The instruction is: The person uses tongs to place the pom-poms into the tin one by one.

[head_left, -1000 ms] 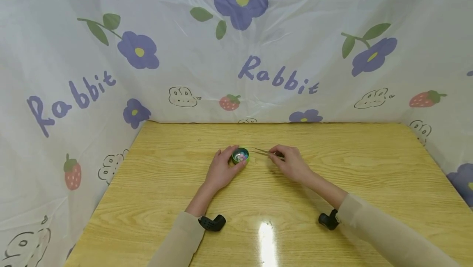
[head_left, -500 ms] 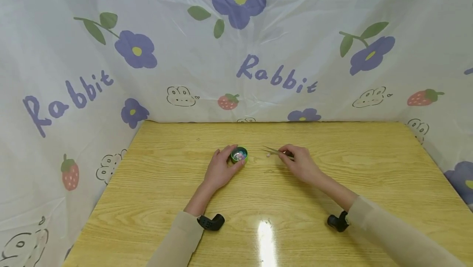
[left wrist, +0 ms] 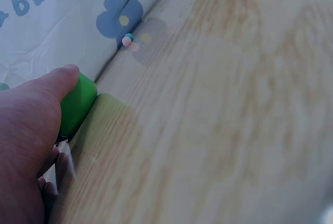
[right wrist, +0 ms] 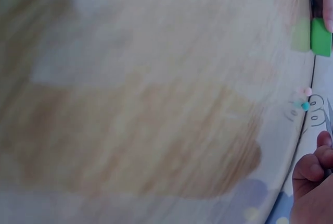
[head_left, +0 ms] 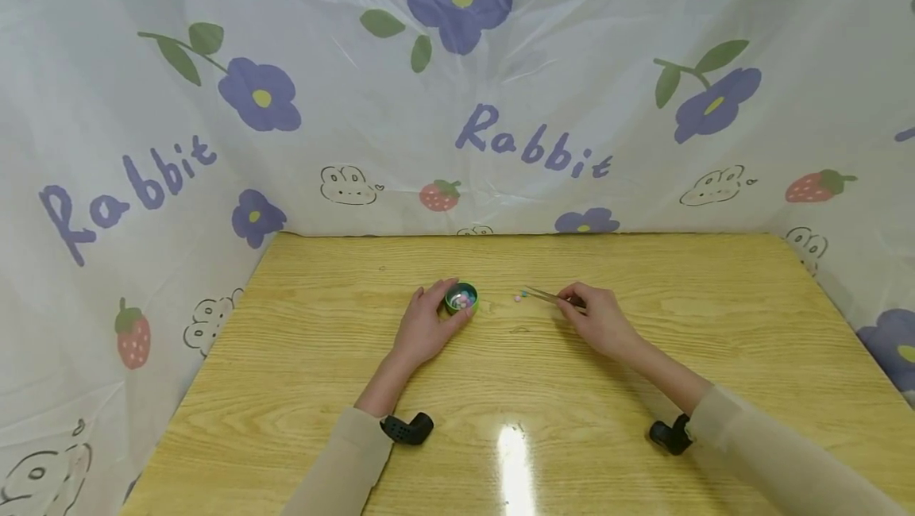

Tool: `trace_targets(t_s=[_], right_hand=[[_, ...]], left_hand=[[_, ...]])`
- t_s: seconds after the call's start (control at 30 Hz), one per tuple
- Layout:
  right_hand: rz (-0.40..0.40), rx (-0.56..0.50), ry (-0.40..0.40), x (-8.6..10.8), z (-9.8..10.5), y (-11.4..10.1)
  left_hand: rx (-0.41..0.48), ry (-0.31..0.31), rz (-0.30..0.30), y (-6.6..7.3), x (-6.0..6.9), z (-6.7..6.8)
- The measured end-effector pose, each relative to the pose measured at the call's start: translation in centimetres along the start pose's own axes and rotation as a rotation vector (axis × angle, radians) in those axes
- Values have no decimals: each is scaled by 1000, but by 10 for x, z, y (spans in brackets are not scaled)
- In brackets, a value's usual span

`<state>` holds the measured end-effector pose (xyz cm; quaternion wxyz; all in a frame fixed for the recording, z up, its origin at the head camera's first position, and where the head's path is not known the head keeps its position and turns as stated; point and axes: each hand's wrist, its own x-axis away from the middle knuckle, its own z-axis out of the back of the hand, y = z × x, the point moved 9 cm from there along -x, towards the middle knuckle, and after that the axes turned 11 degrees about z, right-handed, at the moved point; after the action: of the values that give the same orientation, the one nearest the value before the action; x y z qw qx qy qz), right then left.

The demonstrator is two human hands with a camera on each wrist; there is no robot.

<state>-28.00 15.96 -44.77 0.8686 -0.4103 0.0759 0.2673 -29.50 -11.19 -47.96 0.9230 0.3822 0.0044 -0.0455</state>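
Around a small green bowl (left wrist: 80, 101) on the table curl the thumb and fingers of my left hand (head_left: 426, 324). Several pink, white and blue beads (head_left: 464, 300) lie inside it, seen from above in the head view. To the right, my right hand (head_left: 595, 317) pinches metal tweezers (head_left: 546, 294), whose tips point left and stand slightly apart. Just beyond those tips a pink bead (head_left: 518, 298) and a blue bead (head_left: 524, 294) sit close together on the wood. In the right wrist view the tweezers are partly cut off by the frame edge.
The wooden table (head_left: 343, 437) ends at the back against a hanging cloth (head_left: 400, 119) printed with flowers and rabbits. A black wrist camera (head_left: 409, 429) sits at the left cuff, another camera (head_left: 670, 434) at the right.
The right hand and tweezers have moved right, away from the bowl. First the pink bead, then the blue bead came into view on the table. My left hand stays at the bowl.
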Motion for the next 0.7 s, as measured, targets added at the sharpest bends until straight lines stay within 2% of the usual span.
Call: trace_targets(t_s=[0.3, 0.7], right_hand=[[8, 26, 12, 6, 0, 5], [36, 53, 30, 3, -2, 8]], left_hand=[[-2, -5, 2, 0, 0, 0], [0, 6, -9, 1, 1, 0]])
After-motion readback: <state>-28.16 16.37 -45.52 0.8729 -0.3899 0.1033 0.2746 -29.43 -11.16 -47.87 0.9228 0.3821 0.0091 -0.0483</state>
